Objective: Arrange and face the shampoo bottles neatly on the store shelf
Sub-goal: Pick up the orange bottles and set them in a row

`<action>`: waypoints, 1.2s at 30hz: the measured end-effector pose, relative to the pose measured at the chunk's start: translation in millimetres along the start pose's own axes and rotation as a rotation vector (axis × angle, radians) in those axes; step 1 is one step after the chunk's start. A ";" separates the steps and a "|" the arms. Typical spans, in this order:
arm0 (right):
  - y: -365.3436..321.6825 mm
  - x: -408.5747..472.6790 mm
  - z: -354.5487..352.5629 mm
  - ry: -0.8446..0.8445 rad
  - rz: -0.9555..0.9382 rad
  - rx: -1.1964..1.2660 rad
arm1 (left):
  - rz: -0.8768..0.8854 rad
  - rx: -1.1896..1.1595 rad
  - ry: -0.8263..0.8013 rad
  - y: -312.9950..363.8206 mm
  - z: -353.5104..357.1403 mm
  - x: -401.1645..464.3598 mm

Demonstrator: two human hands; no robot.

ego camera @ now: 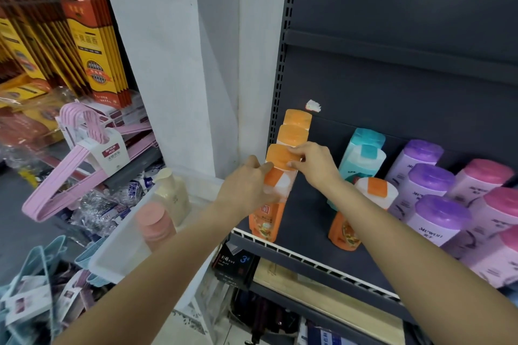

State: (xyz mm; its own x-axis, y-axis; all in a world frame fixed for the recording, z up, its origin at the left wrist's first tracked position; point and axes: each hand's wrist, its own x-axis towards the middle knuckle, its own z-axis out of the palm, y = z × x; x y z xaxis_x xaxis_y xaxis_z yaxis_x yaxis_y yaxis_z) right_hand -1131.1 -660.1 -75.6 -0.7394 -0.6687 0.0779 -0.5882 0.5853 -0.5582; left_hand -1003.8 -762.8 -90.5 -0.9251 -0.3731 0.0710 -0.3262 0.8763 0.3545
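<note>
Both hands share the grip on the front orange bottle (pixel 269 204) at the shelf's (pixel 308 256) left end: the left hand (pixel 246 190) wraps its upright body, and the right hand (pixel 314 162) pinches its cap, nearer the row. Its long axis stands vertical. Two more orange caps (pixel 294 127) line up behind, towards the back panel, so squaring it probably means a small twist.

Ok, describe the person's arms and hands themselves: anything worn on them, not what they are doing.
Both arms are bare as far as the picture shows: no sleeves, no gloves. The left hand and the right hand show no ring, and neither wrist carries a watch or band. The fingernails look short and unpainted, though the picture is too soft to be sure.
</note>
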 end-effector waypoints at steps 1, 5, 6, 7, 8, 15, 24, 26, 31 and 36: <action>0.3 0.1 -0.6 -0.003 0.004 -0.005 | 0.011 -0.027 -0.012 -2.7 -0.5 -1.1; -3.2 -0.1 0.3 -0.002 0.011 -0.016 | -0.041 -0.313 -0.074 -8.6 -4.4 1.8; -4.1 -0.3 0.5 0.003 0.010 -0.018 | -0.079 -0.417 -0.079 -9.5 -4.9 3.9; -5.2 0.2 0.6 0.007 0.011 -0.023 | -0.115 -0.502 -0.076 -10.4 -5.9 5.6; -6.7 1.2 0.4 0.013 0.011 -0.030 | -0.145 -0.554 -0.074 -11.2 -7.5 6.7; -14.0 6.3 6.7 -0.071 0.044 0.006 | -0.274 -0.600 -0.039 -12.1 -7.3 13.1; -7.5 -5.6 7.4 0.064 0.086 0.181 | -0.304 -0.577 -0.045 -9.7 -9.3 12.8; -8.4 -8.9 0.6 0.103 0.075 0.214 | -0.321 -0.587 -0.053 -8.1 -9.7 13.4; -16.7 -12.0 -32.8 0.244 0.042 0.343 | -0.348 -0.540 -0.092 -7.0 -14.7 13.9; -28.9 -18.5 -69.5 0.412 -0.019 0.491 | -0.370 -0.634 -0.008 3.5 -47.5 21.4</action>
State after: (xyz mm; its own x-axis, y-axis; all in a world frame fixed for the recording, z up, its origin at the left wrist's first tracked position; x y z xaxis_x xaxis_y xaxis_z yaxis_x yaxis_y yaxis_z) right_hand -1123.2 -632.8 -3.5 -0.8533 -0.3882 0.3480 -0.4560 0.2320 -0.8592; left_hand -1015.5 -782.2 -43.4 -0.7784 -0.6060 -0.1640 -0.4446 0.3477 0.8255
